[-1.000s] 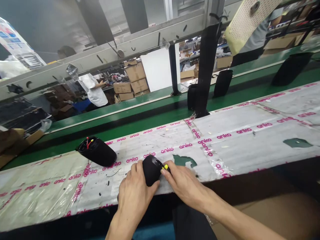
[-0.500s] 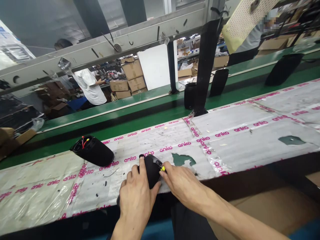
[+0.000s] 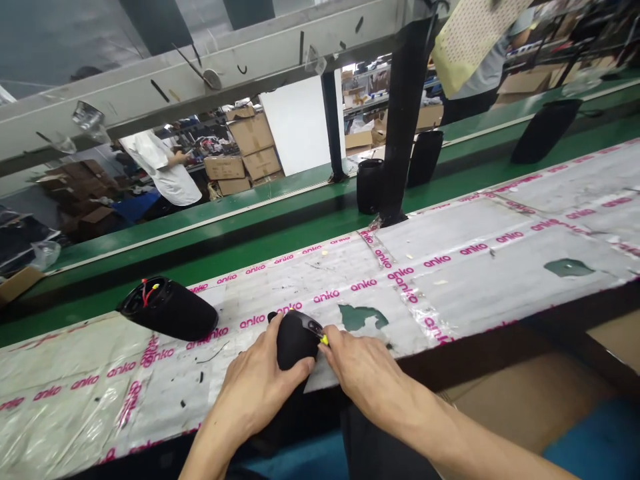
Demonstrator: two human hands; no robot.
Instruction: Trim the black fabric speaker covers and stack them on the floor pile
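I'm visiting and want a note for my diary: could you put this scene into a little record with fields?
Left hand: fingers around a black rounded body
Right hand: fingers pinching a small yellow item at the body's side; mostly hidden
Nearby: black cylinder lying on its side, red wires at its open end
Bench cover: whitish, torn in places, pink "anko" lettering
Beyond bench: green surface bearing three black items
Background: cardboard boxes, person in white top

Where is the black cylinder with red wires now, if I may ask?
In the head view, the black cylinder lies left of centre on the covered bench, beyond the left hand, beside the green belt.
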